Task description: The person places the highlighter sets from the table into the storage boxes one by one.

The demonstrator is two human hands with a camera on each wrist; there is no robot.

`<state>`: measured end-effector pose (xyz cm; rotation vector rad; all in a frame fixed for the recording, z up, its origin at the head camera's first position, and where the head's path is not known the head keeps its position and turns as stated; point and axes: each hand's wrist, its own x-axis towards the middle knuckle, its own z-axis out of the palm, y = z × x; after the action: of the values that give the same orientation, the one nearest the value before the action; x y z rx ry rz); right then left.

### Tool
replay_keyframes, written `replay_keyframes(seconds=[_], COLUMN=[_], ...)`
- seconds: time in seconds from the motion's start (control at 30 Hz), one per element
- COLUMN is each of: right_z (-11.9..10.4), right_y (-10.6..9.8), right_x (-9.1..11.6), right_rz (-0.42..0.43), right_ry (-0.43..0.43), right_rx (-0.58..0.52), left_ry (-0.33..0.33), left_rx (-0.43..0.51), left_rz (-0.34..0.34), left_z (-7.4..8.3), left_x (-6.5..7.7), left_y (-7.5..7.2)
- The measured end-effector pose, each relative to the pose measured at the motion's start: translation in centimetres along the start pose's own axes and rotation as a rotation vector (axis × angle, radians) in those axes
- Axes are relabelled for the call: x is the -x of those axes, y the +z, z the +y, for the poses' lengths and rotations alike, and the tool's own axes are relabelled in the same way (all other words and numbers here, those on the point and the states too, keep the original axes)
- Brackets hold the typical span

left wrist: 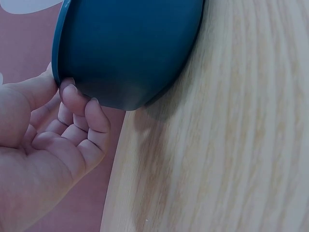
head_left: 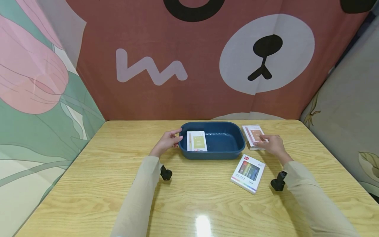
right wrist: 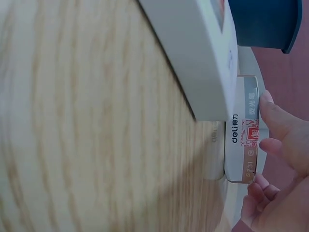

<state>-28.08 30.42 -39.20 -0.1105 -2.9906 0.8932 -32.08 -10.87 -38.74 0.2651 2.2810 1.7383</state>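
My left hand [head_left: 168,141] pinches the left end of a dark blue plastic basin [head_left: 214,155] at its rim. The left wrist view shows the thumb at the rim and curled fingers [left wrist: 96,116] against the outside wall. Inside the basin, at its left end, leans a white box with a yellow-green label [head_left: 199,142]. To the right of the basin, my right hand [head_left: 274,145] grips a white deli highlighter box with a pinkish-orange label [head_left: 252,133]. Its thumb [right wrist: 275,113] lies on one side and its curled fingers are at the box's right edge.
A white box with a window showing coloured pens [head_left: 248,173] lies tilted on the wooden table [head_left: 189,191], in front of the basin's right end. A brown bear-patterned cloth [head_left: 201,98] hangs behind the table. Patterned cloths flank both sides.
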Motion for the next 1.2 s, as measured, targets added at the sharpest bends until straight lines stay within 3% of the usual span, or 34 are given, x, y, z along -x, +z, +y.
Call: replay_keyframes(seconds=[0.17, 0.53, 0.83, 1.2], right_z=[0.1, -0.4, -0.9, -1.6], right_y=[0.0, -0.2, 0.0, 0.3], right_x=[-0.2, -0.5, -0.7, -0.7], right_rz=[-0.044, -0.127, -0.106, -0.081], right_ry=[0.066, 0.070, 0.064, 0.082], right_rx=[-0.023, -0.009, 0.025, -0.024], left_ry=[0.008, 0.001, -0.005, -0.004], left_rx=[0.001, -0.002, 0.004, -0.005], left_rz=[-0.004, 0.001, 0.002, 0.007], left_z=[-0.1, 0.1, 0.3, 0.2], left_x=[0.0, 0.1, 0.1, 0.0], left_y=[0.0, 0.0, 0.0, -0.1])
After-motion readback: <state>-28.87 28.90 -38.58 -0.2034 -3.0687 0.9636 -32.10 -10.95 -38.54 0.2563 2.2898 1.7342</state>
